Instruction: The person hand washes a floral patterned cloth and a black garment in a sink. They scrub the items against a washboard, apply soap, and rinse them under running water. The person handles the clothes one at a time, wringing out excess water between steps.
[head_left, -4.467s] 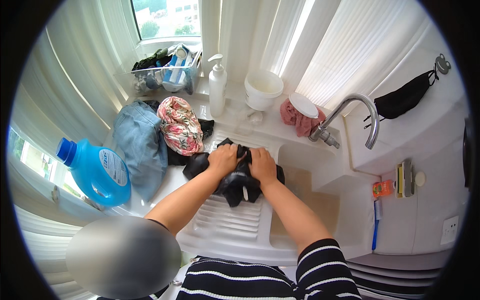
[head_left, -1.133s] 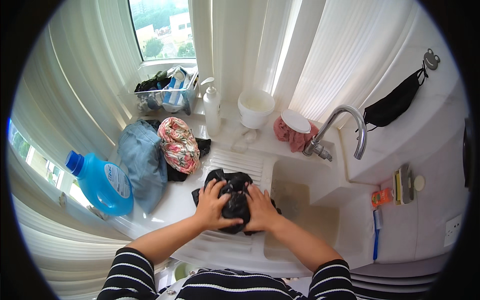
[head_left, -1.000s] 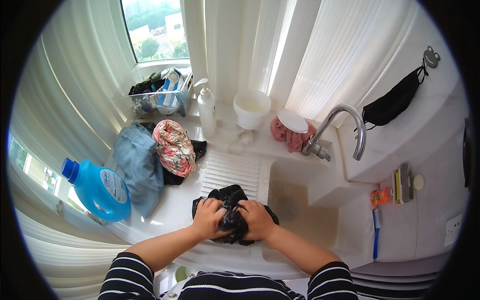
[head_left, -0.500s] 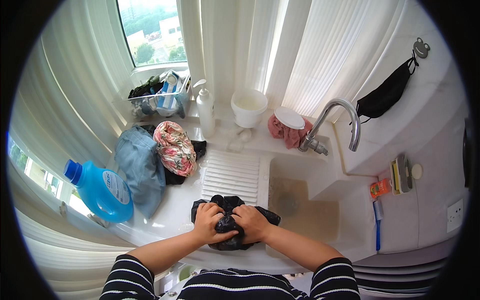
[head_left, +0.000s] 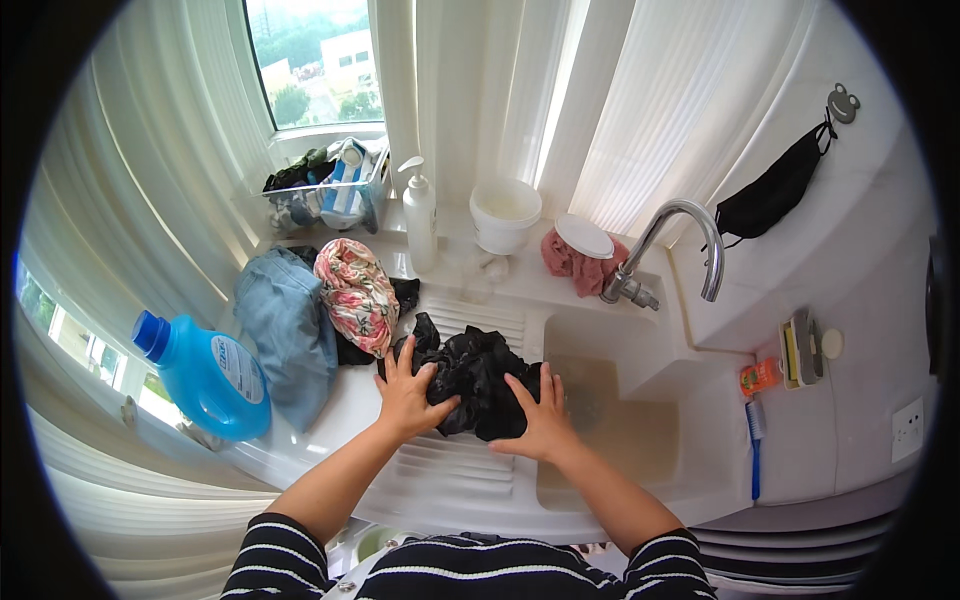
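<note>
A wet black garment (head_left: pixel 478 380) lies bunched on the ribbed white washboard (head_left: pixel 455 465) beside the sink basin. My left hand (head_left: pixel 408 392) rests at its left side with the fingers spread. At its right side, next to the basin's edge, my right hand (head_left: pixel 543 412) is likewise spread, fingertips by the cloth. Neither hand grips the garment. Cloudy brownish water (head_left: pixel 610 440) stands in the basin (head_left: pixel 590 335) to the right.
Left of the washboard lie a floral cloth (head_left: pixel 355 295) and blue clothing (head_left: pixel 285 325), with a blue detergent bottle (head_left: pixel 215 380). Behind stand a pump bottle (head_left: pixel 420 225), a white tub (head_left: pixel 503 225) and a pink cloth (head_left: pixel 570 268). A faucet (head_left: pixel 640 250) arches over the basin.
The black garment has moved away from me up the washboard and spread out. My hands have gone with it, let go of the bunched cloth and opened apart.
</note>
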